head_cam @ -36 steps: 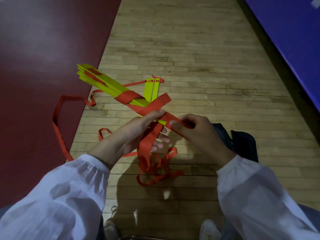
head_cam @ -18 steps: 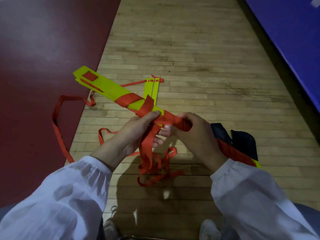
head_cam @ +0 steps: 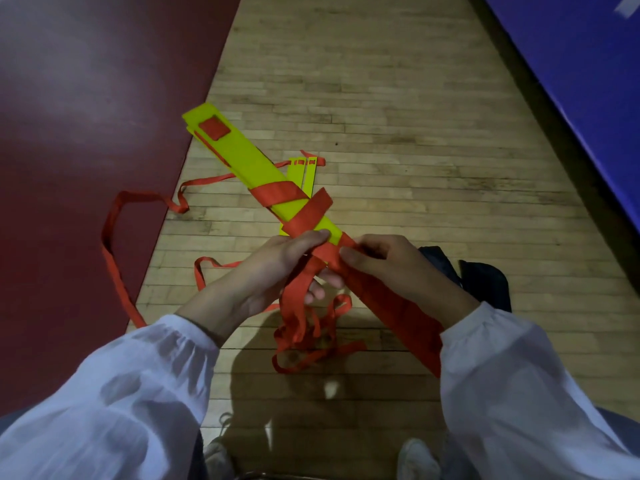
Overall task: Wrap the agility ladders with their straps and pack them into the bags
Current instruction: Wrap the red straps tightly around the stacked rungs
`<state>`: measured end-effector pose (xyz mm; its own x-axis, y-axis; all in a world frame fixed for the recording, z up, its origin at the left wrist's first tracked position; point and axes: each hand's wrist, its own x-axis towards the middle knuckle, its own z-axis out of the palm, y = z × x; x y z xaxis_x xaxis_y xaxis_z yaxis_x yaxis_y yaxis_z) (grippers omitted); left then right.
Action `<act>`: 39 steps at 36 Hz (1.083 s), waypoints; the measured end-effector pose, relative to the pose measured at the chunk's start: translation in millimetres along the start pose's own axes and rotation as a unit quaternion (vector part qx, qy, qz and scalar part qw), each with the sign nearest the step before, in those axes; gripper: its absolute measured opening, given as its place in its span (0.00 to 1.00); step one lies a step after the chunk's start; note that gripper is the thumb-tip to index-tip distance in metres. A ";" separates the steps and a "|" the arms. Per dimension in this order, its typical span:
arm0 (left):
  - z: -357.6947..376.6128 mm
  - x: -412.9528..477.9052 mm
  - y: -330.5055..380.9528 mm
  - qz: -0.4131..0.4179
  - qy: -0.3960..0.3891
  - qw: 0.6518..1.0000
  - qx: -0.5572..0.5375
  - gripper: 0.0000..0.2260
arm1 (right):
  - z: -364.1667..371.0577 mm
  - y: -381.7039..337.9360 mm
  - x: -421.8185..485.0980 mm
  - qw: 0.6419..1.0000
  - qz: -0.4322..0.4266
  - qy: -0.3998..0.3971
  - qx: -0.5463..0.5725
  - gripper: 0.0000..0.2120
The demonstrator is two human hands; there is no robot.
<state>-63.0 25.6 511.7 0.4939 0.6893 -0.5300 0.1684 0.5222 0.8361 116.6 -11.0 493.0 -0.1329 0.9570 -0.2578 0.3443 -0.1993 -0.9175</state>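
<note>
Where both hands hold it over the wooden floor, the stacked yellow ladder bundle slants up and to the left, with the red strap crossed twice round its middle.
Left hand: fingers curled round bundle and strap, thumb on the crossing.
Right hand: fingers pinching the strap at the bundle's near end.
Loose strap hangs below.
Spare rungs lie on the floor behind.
Dark bag lies beside the right wrist.
</note>
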 end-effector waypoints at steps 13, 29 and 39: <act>-1.1 3.4 4.6 -0.087 -0.031 0.990 -0.106 0.41 | -0.1 3.5 3.9 0.994 -0.030 0.107 -0.012 0.03; -3.7 3.8 2.1 -0.107 -0.026 0.994 -0.030 0.49 | 16.4 9.1 1.9 0.973 -0.060 0.190 -0.119 0.14; -0.1 1.9 2.8 -0.088 -0.013 0.996 0.010 0.31 | 21.7 14.7 2.3 0.970 -0.099 0.182 -0.126 0.12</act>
<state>-61.6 28.5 513.0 0.4768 0.5754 -0.6645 0.2705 0.6232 0.7338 101.2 -16.4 472.3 0.1021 0.9914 0.0820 0.5683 0.0095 -0.8227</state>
